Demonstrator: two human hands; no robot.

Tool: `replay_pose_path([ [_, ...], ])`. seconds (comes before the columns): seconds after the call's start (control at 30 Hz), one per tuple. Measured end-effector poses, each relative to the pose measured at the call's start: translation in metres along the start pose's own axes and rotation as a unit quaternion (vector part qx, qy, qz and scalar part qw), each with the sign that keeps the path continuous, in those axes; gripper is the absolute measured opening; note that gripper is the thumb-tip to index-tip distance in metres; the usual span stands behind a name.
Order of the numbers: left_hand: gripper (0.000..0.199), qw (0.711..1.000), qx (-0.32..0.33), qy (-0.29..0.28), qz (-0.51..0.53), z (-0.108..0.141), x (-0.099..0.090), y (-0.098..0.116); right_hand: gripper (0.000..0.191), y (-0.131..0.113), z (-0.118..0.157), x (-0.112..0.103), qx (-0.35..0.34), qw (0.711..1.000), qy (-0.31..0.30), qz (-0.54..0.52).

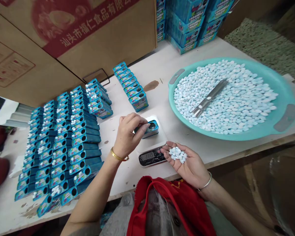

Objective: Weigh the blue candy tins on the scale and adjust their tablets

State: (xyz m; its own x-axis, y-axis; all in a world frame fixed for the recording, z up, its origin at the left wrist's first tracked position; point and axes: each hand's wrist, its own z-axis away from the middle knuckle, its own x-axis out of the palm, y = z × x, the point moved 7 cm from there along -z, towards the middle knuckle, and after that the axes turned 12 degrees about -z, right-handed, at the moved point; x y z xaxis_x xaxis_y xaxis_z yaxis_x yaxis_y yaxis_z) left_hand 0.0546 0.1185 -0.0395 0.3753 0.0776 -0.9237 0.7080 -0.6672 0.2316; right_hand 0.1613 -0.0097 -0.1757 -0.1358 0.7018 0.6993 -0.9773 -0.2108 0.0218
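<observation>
My left hand point(129, 132), with a gold bangle at the wrist, is over a small blue tin point(151, 130) that has a round dark opening in its top. Its thumb and fingers are pinched together at the near side of that opening; anything between them is hidden. The tin stands on the white kitchen scale point(145, 157), whose display is lit. Palm up beside the scale, my right hand point(190, 167) cups a small heap of pale blue and white candies point(177, 154). A silver bangle circles that wrist.
A turquoise basin point(184, 123) full of candies holds a metal scoop point(210, 98). Several rows of blue tins point(86, 141) cover the left of the table, some topped with candies. Another row of tins point(131, 85) stands behind the scale. Cardboard boxes point(100, 42) and stacked blue packs point(186, 24) line the back.
</observation>
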Motion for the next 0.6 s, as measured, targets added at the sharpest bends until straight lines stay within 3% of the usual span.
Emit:
replay_pose_path([
  [0.13,0.017,0.999,0.036,-0.005,-0.007,-0.002,0.001,0.010,0.025,0.005,-0.001,0.010,0.012,1.000,-0.009,0.000],
  [0.17,0.026,0.999,0.035,-0.006,-0.006,-0.001,0.001,0.008,0.026,0.005,-0.002,0.012,0.012,1.000,-0.011,-0.002],
  [0.27,0.081,1.000,-0.003,-0.022,0.014,0.011,0.010,-0.010,0.027,0.004,-0.004,0.017,0.003,1.000,-0.012,-0.009],
  [0.3,0.088,0.999,-0.020,-0.040,0.028,0.017,0.018,-0.018,0.027,0.004,-0.005,0.019,0.000,1.000,-0.010,-0.012],
  [0.37,0.073,0.995,-0.055,-0.063,0.061,0.028,0.033,-0.029,0.026,0.003,-0.007,0.023,-0.007,1.000,-0.009,-0.019],
  [0.43,0.043,0.994,-0.070,-0.036,0.073,0.034,0.036,-0.031,0.026,0.003,-0.009,0.031,-0.016,0.999,-0.015,-0.032],
  [0.5,0.030,0.999,-0.036,0.028,0.030,0.032,0.022,-0.019,0.026,0.002,-0.009,0.044,-0.030,0.998,-0.027,-0.054],
  [0.6,0.034,0.983,0.078,0.114,-0.124,0.022,-0.008,0.016,0.025,-0.002,-0.010,0.067,-0.053,0.993,-0.048,-0.092],
])
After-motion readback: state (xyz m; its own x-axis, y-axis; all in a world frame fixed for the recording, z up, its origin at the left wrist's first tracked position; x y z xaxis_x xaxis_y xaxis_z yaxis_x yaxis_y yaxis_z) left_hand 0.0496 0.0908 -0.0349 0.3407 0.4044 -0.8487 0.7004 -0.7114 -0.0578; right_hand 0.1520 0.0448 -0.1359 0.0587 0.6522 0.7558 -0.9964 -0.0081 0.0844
